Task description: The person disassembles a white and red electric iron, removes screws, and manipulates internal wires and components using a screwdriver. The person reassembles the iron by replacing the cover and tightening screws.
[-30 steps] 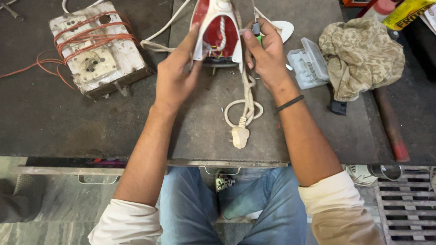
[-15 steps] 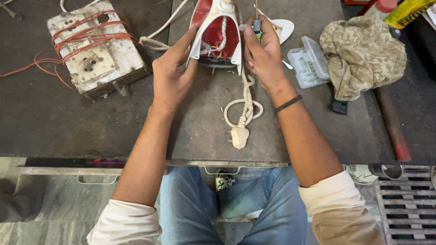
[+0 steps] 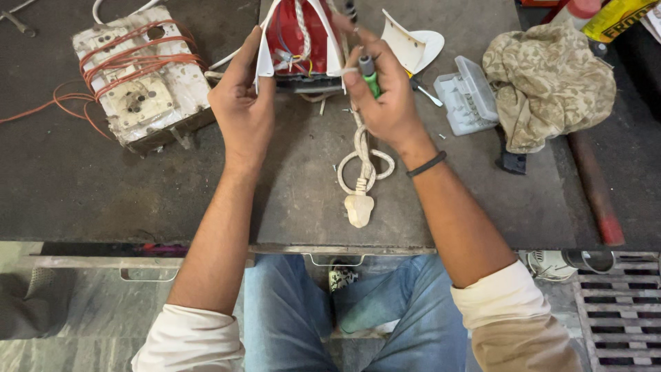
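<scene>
Left hand [image 3: 241, 110] grips an opened red-and-white iron [image 3: 299, 41]; right hand [image 3: 385, 103] clasps a green-handled screwdriver [image 3: 368, 74] against it. A slipping tip could nick the exposed wires [image 3: 292, 55].

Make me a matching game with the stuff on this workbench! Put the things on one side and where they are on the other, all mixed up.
Things:
1. red and white iron
2. white plug
3. crumpled cloth
4. block wound with orange wire

Places:
A. far left of the bench
B. held between both hands
C. right side, beside the clear plastic box
D. near the bench's front edge, between the forearms

Pairs: 1-B, 2-D, 3-C, 4-A
</scene>
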